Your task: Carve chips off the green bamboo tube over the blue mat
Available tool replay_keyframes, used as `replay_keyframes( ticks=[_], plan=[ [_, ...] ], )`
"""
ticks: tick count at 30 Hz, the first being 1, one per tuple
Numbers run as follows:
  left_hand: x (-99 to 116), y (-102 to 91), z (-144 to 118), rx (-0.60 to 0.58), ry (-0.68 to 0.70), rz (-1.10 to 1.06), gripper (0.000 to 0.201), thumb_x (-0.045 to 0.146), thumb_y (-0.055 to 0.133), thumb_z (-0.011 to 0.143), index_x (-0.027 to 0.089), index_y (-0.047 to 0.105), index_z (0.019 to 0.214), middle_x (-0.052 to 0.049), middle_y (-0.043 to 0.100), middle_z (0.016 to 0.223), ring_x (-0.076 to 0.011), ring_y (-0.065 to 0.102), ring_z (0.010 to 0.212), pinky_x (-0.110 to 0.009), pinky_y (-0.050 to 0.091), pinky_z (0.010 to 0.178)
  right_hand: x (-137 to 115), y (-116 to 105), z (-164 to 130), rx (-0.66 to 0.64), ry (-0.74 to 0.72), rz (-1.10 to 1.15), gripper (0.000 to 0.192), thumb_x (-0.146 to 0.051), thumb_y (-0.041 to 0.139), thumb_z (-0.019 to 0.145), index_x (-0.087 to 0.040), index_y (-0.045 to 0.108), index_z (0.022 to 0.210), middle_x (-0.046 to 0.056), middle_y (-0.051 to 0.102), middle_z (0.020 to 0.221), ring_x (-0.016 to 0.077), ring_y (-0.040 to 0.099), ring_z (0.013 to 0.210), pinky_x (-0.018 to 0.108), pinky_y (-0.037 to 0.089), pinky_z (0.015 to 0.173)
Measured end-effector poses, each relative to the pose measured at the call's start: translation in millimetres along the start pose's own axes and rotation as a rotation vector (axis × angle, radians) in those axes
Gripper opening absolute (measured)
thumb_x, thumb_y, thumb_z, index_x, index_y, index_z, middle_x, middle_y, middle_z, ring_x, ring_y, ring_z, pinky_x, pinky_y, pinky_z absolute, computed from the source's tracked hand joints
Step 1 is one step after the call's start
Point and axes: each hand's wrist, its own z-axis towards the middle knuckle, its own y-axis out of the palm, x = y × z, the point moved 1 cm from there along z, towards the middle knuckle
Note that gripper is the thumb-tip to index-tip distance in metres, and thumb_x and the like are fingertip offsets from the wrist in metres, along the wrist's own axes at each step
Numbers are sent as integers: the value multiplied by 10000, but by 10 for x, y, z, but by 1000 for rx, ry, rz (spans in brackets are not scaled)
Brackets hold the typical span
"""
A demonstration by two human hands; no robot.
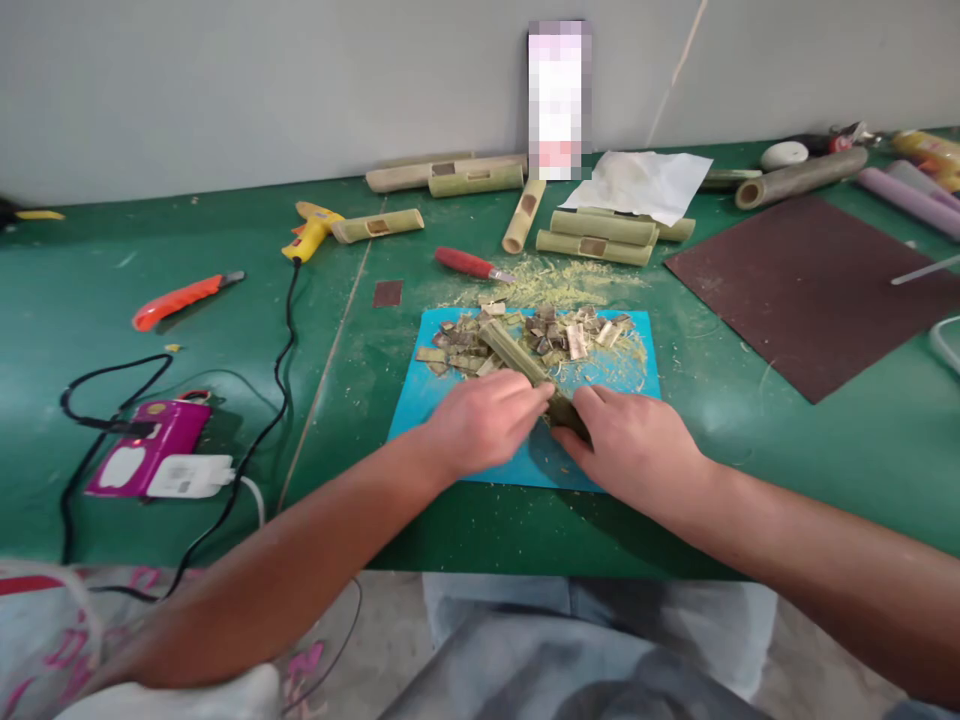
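Note:
My right hand [637,430] is closed around the near end of a green bamboo tube [517,352], which slants away to the upper left. My left hand [487,420] is closed too, its fingertips pressed against the tube's middle. Whether something small is pinched in those left fingers is hidden. Beneath both hands lies a blue sheet [416,415], its far half covered with bamboo chips [551,335] and shavings. Just beyond the sheet, a red-handled carving knife [469,264] rests near a patch of pale sawdust [570,283].
Several cut bamboo tubes [596,247] lie at the back, some under white paper [637,185]. On the left are a yellow glue gun [313,230], an orange utility knife [184,300] and a purple power strip [161,445] with cords. A dark brown sheet [810,290] lies right.

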Motion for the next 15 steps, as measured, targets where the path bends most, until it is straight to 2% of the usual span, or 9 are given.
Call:
replay_keyframes(
  ticks=[4,8,12,15],
  plan=[
    [24,-24,-8,73,-97,91,325,256,428,1019,144,724,946,-48,625,686,-147,580,657,-269,472,633,0,-16,1,7,12,0,254,-399,486,952,-174,600,928,70,700,846,203,654,699,319,149,527],
    [26,-5,-30,-15,-28,37,317,248,417,1020,128,707,1070,-52,633,703,-151,586,661,-266,469,603,4,-12,3,0,3,-6,249,-393,491,948,-173,605,921,72,702,853,196,645,694,320,161,528],
    [-59,-23,-23,96,-126,134,331,250,434,1015,100,725,966,-81,653,729,-161,600,686,-279,483,641,2,-2,1,20,14,-10,256,-408,498,946,-177,606,918,64,698,838,187,636,680,320,171,526],
    [-61,-19,-17,36,-72,154,340,245,411,1024,91,714,1032,-64,641,707,-151,592,674,-264,472,626,-1,4,-1,10,6,-23,252,-407,506,944,-178,607,913,66,698,832,191,639,680,320,174,526]
  ],
)
